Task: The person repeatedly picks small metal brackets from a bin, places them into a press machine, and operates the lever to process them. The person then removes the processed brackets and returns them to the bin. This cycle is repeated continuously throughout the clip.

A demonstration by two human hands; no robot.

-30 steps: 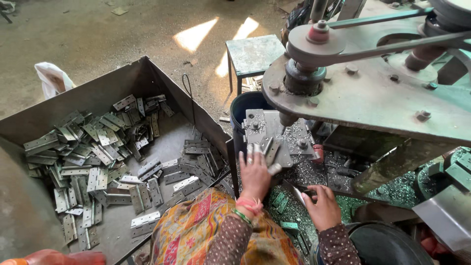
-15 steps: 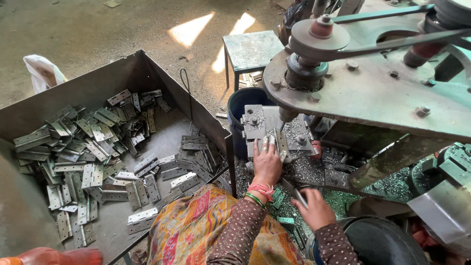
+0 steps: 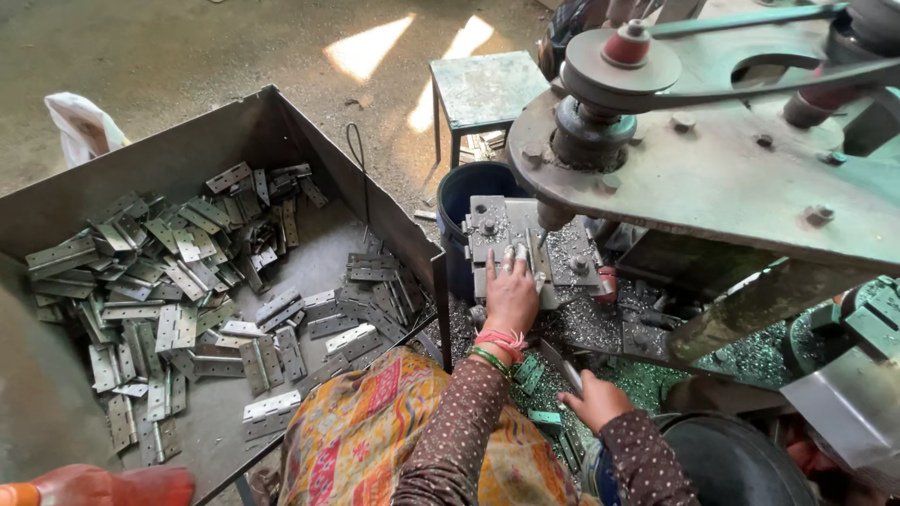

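Observation:
My left hand [image 3: 511, 292] lies flat on the grey jig plate [image 3: 487, 230] of a drill press, fingers pressing a small metal hinge [image 3: 539, 279] just below the drill spindle [image 3: 551, 217]. My right hand [image 3: 592, 401] is lower, close to my body, closed around a slim metal lever [image 3: 561, 367] that rises toward the machine. Both arms wear brown dotted sleeves, and bangles ring the left wrist. Most of the hinge is hidden under my fingers.
A large metal tray [image 3: 281, 122] on my left holds several loose hinges [image 3: 169, 281]. A blue bucket [image 3: 464, 192] stands behind the jig, a green stool [image 3: 483, 89] farther back. The machine's grey arm with pulley and belt [image 3: 623, 61] overhangs at right; metal shavings [image 3: 591, 323] cover the bed.
My left hand has moved forward and settled flat on the jig plate under the spindle. My right hand has dropped back toward my body, still closed.

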